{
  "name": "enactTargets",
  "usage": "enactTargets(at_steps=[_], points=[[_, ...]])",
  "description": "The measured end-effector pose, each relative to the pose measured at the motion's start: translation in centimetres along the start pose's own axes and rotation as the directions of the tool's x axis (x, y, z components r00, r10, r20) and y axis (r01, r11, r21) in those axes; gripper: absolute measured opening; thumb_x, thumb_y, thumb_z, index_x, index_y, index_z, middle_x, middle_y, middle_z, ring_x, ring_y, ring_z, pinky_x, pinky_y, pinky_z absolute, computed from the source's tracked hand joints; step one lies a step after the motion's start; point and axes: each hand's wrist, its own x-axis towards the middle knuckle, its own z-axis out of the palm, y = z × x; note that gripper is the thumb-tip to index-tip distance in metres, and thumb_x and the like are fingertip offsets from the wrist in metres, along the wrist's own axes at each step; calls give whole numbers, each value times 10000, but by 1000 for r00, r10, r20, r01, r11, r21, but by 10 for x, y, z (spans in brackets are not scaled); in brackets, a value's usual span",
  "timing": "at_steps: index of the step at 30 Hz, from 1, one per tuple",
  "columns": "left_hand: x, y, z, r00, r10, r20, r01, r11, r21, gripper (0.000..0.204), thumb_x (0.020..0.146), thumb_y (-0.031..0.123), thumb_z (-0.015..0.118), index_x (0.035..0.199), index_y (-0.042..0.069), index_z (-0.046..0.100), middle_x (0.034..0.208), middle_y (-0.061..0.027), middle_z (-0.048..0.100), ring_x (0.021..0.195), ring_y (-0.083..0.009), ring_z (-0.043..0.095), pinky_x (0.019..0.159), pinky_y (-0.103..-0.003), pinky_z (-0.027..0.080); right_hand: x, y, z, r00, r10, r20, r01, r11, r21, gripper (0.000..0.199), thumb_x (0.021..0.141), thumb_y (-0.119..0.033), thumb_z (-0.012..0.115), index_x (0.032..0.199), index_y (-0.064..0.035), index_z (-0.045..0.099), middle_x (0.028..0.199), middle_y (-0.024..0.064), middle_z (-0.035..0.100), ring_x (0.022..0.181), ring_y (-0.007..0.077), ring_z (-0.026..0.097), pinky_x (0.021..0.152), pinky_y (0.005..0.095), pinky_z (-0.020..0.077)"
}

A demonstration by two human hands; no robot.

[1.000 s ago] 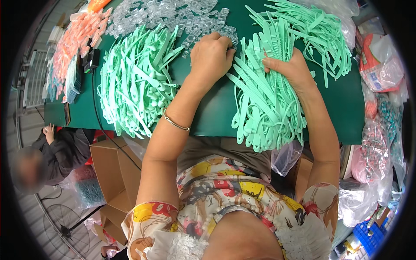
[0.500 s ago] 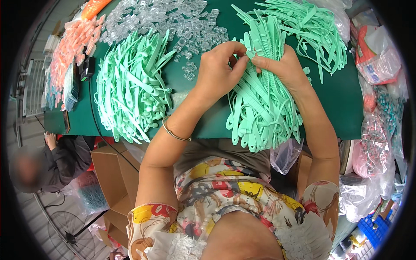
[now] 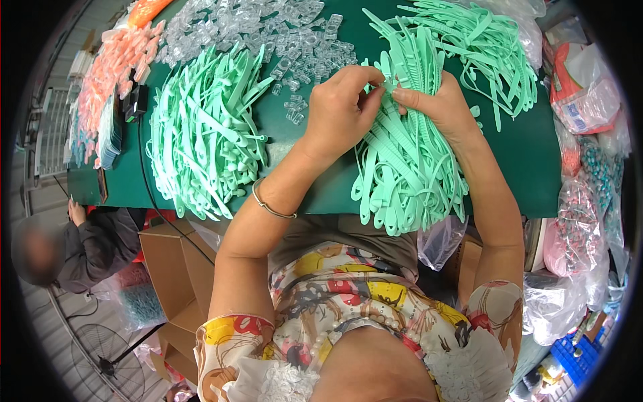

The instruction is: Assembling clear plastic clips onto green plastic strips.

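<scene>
My right hand (image 3: pixel 442 107) is closed round a thick bundle of mint-green plastic straps (image 3: pixel 408 161), ribbed along part of their length and rounded at the lower ends, which fan out over the table's near edge. My left hand (image 3: pixel 341 110) presses against the bundle's left side, thumb and forefinger pinched together near my right thumb. Between them is a small pale piece, too hidden to make out. A heap of the same straps (image 3: pixel 204 134) lies to the left, and another pile (image 3: pixel 479 43) is at the far right. Small transparent plastic clips (image 3: pixel 248 30) are scattered behind.
The green table (image 3: pixel 308 194) also carries a pile of orange pieces (image 3: pixel 120 57) and a black device (image 3: pixel 135 104) with a cable. Filled plastic bags (image 3: pixel 583 221) crowd the right side. A cardboard box (image 3: pixel 174 268) stands below at left, near another person (image 3: pixel 100 251) and a fan (image 3: pixel 107 365).
Both hands stay almost in place at the bundle. The fingertips of my left hand have shifted slightly, and a pale piece shows between them. The other person has moved a little.
</scene>
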Motion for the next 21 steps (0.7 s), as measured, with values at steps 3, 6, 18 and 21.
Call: enactTargets(at_steps=[3,6,18,21], points=[[-1,-1,0,1000,-14,3,14,1000,-18,163,707,-25,666,841,42,602,774,-41,628,517,-102,554,441,-215,400,0,0,0,1000,-3,-4,3,1000,-6,230,732,-107,707,907,-1,603,785,51,616,639,108,569,603,244,464],[-1,-3,1,1000,-3,1,3,1000,23,167,703,-28,667,839,47,606,786,-45,630,525,-109,558,443,-217,402,-1,0,0,1000,-10,5,10,1000,-12,221,735,-103,703,905,-2,602,785,50,615,639,108,568,602,243,462],[2,2,-6,892,-383,240,452,775,-442,68,788,29,626,845,2,601,793,-17,599,572,-61,516,512,-200,421,-2,-3,3,1000,-14,-14,14,999,-32,210,739,-101,700,900,-5,605,788,46,619,647,103,565,602,237,459],[9,1,-13,794,-432,429,599,677,-427,144,838,155,590,834,12,606,741,-6,582,560,-50,478,495,-198,383,-2,-3,4,999,-25,-20,24,999,-38,226,735,-108,706,910,-5,607,788,46,620,648,102,566,600,237,461]])
